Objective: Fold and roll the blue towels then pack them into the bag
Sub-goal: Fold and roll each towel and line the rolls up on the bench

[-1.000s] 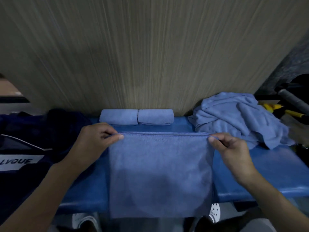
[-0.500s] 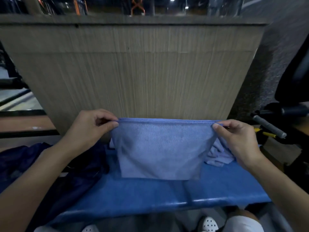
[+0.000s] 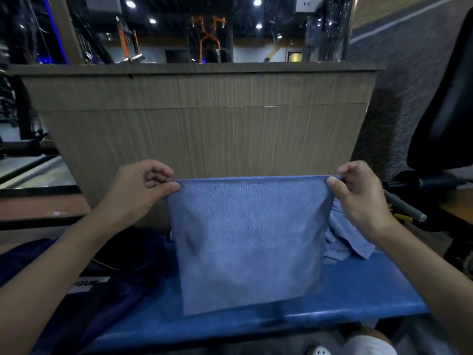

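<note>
A folded blue towel [image 3: 249, 242] hangs in the air in front of me, stretched flat between both hands. My left hand [image 3: 139, 190] pinches its upper left corner and my right hand [image 3: 358, 198] pinches its upper right corner. The towel's lower edge hovers over the blue bench [image 3: 358, 295]. A heap of loose blue towels [image 3: 343, 239] lies on the bench behind my right hand, partly hidden. The dark navy bag [image 3: 110, 272] with a white label lies at the left end of the bench. The two rolled towels seen earlier are hidden behind the held towel.
A tall cardboard-coloured panel [image 3: 204, 129] stands right behind the bench. To the right are a black seat [image 3: 445, 111], a grey bar [image 3: 407, 208] and yellow-handled tools [image 3: 401, 217]. A wooden ledge [image 3: 38, 206] runs along the left. White shoes [image 3: 320, 351] show below the bench.
Both hands lifted the towel off the bench and hold it up, taut. My view tilted upward, so the rolled towels dropped out of sight behind the cloth.
</note>
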Demonstrator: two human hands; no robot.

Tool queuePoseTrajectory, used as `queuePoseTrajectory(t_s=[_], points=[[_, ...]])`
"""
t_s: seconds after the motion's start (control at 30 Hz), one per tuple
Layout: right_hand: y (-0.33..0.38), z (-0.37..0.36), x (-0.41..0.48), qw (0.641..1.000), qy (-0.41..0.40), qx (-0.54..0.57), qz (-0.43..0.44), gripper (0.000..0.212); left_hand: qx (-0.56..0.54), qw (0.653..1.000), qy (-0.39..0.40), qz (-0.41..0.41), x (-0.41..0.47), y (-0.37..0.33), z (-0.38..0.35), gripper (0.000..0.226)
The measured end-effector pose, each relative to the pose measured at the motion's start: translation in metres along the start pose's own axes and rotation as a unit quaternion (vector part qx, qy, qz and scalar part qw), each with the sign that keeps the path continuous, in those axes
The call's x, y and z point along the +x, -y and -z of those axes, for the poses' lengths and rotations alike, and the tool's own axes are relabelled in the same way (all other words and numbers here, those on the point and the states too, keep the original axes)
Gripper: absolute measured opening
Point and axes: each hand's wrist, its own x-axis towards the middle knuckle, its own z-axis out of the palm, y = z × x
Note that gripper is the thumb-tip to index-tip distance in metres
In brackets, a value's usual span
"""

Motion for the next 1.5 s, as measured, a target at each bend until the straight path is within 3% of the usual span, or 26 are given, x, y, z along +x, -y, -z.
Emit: queuePoseTrajectory(t_s=[0.23, 0.33, 0.43, 0.57, 0.87, 1.0, 1.13, 1.5], points=[[0.006, 0.004, 0.002, 0.996, 0.07, -0.047, 0.005, 0.023, 0.065, 0.996, 0.045, -0.037, -0.001, -0.004, 0.008, 0.031], [0.008, 0.005, 0.002, 0.995, 0.076, -0.057, 0.016, 0.017, 0.069, 0.996, 0.044, -0.041, -0.001, -0.006, 0.01, 0.044], [0.008, 0.006, 0.004, 0.992, 0.076, -0.096, 0.037, 0.011, 0.07, 0.996, 0.049, -0.033, -0.003, -0.01, 0.009, 0.037], [0.012, 0.005, 0.004, 0.997, 0.071, 0.004, -0.015, 0.015, 0.037, 0.998, 0.042, -0.006, -0.004, -0.015, 0.011, 0.023], [0.02, 0.009, 0.002, 0.984, 0.124, 0.11, -0.073, 0.021, -0.041, 0.997, 0.041, 0.044, -0.006, -0.022, 0.017, 0.04], [0.02, 0.011, 0.002, 0.98, 0.138, 0.117, -0.085, 0.021, -0.041, 0.995, 0.055, 0.071, -0.006, -0.02, 0.02, 0.033], [0.019, 0.011, 0.002, 0.982, 0.144, 0.096, -0.072, 0.015, -0.045, 0.994, 0.055, 0.08, -0.007, -0.021, 0.02, 0.007], [0.02, 0.013, 0.004, 0.982, 0.171, 0.059, -0.052, 0.014, 0.021, 0.992, 0.109, 0.067, -0.006, -0.018, 0.026, 0.049]])
